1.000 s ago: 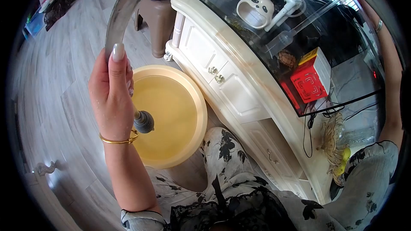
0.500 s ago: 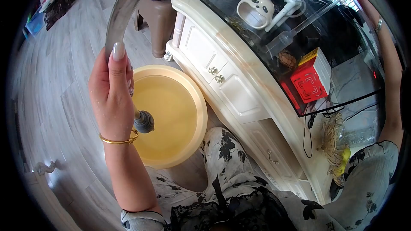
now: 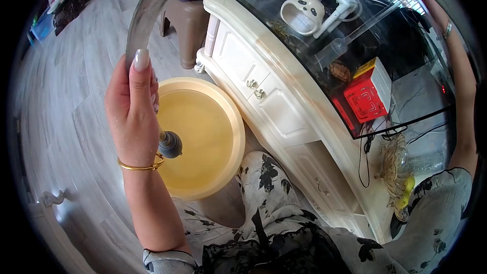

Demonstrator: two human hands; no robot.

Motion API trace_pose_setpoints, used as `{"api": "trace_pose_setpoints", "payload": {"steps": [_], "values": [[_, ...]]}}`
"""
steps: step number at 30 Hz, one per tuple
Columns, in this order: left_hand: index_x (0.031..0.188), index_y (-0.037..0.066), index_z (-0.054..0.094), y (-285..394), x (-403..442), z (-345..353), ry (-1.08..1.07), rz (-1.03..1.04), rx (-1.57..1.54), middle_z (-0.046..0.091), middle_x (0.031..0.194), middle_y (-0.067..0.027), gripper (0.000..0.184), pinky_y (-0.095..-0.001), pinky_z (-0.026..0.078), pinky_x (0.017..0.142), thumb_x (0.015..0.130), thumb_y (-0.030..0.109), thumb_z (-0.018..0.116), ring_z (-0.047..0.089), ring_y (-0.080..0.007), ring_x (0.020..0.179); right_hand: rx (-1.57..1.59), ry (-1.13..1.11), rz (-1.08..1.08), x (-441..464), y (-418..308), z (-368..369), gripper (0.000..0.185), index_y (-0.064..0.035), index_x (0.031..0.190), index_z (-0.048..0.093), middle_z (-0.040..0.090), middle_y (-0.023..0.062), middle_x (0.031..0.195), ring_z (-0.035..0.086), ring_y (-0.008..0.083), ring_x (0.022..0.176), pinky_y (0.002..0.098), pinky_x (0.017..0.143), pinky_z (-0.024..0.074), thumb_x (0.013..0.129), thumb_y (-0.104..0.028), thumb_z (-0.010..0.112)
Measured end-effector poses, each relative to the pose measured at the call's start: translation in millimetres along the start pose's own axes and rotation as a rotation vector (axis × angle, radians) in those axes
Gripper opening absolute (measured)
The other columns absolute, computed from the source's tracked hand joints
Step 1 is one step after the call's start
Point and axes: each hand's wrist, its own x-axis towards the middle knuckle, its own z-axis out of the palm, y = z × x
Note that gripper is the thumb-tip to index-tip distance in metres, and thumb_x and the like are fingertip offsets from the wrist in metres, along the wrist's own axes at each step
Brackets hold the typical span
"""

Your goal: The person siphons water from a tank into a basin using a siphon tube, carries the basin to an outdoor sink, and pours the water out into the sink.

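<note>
Curved clear plastic hose (image 3: 144,12) at 11 o'clock in your view; your left hand (image 3: 133,106), at 9 o'clock, clamped on it. Grey ribbed bulb (image 3: 171,145) beside that hand, seen against round yellow plastic basin (image 3: 239,127) of liquid, at 8 o'clock. Black-edged glass tank (image 3: 421,91) on cream-white cabinet (image 3: 286,116), at 2 o'clock. Your right hand (image 3: 430,6) by tank's far edge; cannot tell its grip. Red-and-white box (image 3: 364,101) at 3 o'clock.
</note>
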Motion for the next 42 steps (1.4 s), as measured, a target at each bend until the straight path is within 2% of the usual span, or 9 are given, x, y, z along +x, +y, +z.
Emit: {"api": "trace_pose_setpoints", "payload": {"steps": [15, 18, 21, 24, 27, 31, 33, 36, 42], "values": [[0.075, 0.007, 0.045, 0, 0, 0, 0.005, -0.001, -0.009, 0.034, 0.058, 0.005, 0.027, -0.0154, 0.024, 0.043, 0.088, 0.03, 0.038, 0.027, -0.0012, 0.049, -0.016, 0.014, 0.008, 0, 11, -3, 0.035, -0.004, 0.086, 0.055, 0.057, 0.001, 0.071, 0.055, 0.0055, 0.058, 0.0151, 0.054, 0.0445, 0.084, -0.037, 0.043], [0.075, 0.007, 0.045, -1, 0, -1, 0.003, 0.004, -0.007, 0.034, 0.058, 0.005, 0.027, -0.0154, 0.024, 0.043, 0.088, 0.03, 0.038, 0.028, -0.0012, 0.049, -0.005, 0.08, -0.047, -1, 15, -3, 0.036, -0.0034, 0.089, 0.055, 0.057, 0.0023, 0.074, 0.056, 0.0058, 0.061, 0.0162, 0.056, 0.0454, 0.084, -0.037, 0.043], [0.075, 0.007, 0.045, -1, 0, -1, -0.001, 0.002, -0.014, 0.034, 0.058, 0.0049, 0.027, -0.0154, 0.024, 0.043, 0.088, 0.03, 0.038, 0.028, -0.0012, 0.049, 0.034, 0.074, -0.028, 1, 20, -8, 0.037, -0.0027, 0.093, 0.054, 0.057, 0.0034, 0.078, 0.056, 0.0063, 0.065, 0.0175, 0.058, 0.0462, 0.084, -0.037, 0.043], [0.076, 0.007, 0.045, -2, 0, -2, -0.005, 0.004, -0.01, 0.034, 0.059, 0.0048, 0.027, -0.0154, 0.024, 0.043, 0.088, 0.029, 0.038, 0.028, -0.0013, 0.049, 0.033, -0.046, 0.017, 2, 16, -11, 0.038, -0.0025, 0.094, 0.054, 0.057, 0.0039, 0.078, 0.056, 0.0065, 0.066, 0.0181, 0.059, 0.0465, 0.084, -0.037, 0.043], [0.076, 0.007, 0.045, -2, 0, -2, -0.001, 0.005, 0.001, 0.034, 0.059, 0.0047, 0.027, -0.0154, 0.025, 0.043, 0.088, 0.029, 0.038, 0.028, -0.0014, 0.049, -0.002, 0.096, -0.042, -2, 16, -3, 0.037, -0.0027, 0.091, 0.054, 0.057, 0.0038, 0.076, 0.057, 0.0066, 0.067, 0.0182, 0.059, 0.0467, 0.084, -0.037, 0.043], [0.076, 0.007, 0.045, -2, 1, -2, -0.005, 0.003, -0.005, 0.034, 0.058, 0.0048, 0.027, -0.0155, 0.025, 0.044, 0.089, 0.03, 0.038, 0.028, -0.0015, 0.049, -0.022, -0.03, -0.006, 6, 22, -16, 0.036, -0.0033, 0.086, 0.055, 0.056, 0.0025, 0.074, 0.056, 0.0059, 0.064, 0.0172, 0.058, 0.0456, 0.084, -0.037, 0.043], [0.076, 0.007, 0.045, -2, 1, -3, -0.01, 0.019, 0.018, 0.034, 0.058, 0.0049, 0.027, -0.0155, 0.025, 0.044, 0.089, 0.03, 0.038, 0.028, -0.0015, 0.049, -0.038, -0.033, -0.069, 4, 15, -11, 0.034, -0.0036, 0.085, 0.055, 0.056, 0.0017, 0.072, 0.055, 0.0055, 0.063, 0.0165, 0.057, 0.0447, 0.084, -0.036, 0.044], [0.075, 0.007, 0.045, -3, 1, -3, -0.009, 0.018, 0.017, 0.034, 0.058, 0.005, 0.027, -0.0156, 0.025, 0.044, 0.089, 0.03, 0.038, 0.028, -0.0014, 0.049, -0.001, 0.05, -0.049, -3, 10, -1, 0.032, -0.004, 0.083, 0.055, 0.055, 0.0009, 0.071, 0.054, 0.0052, 0.061, 0.0157, 0.057, 0.0436, 0.083, -0.034, 0.046], [0.075, 0.007, 0.044, -3, 1, -4, -0.009, -0.004, -0.011, 0.034, 0.058, 0.0051, 0.026, -0.0155, 0.024, 0.043, 0.089, 0.029, 0.038, 0.028, -0.0012, 0.049, 0.06, 0.042, -0.025, 0, 11, -2, 0.031, -0.0036, 0.086, 0.055, 0.055, 0.0018, 0.072, 0.055, 0.0059, 0.061, 0.016, 0.057, 0.0443, 0.084, -0.033, 0.046]]}}
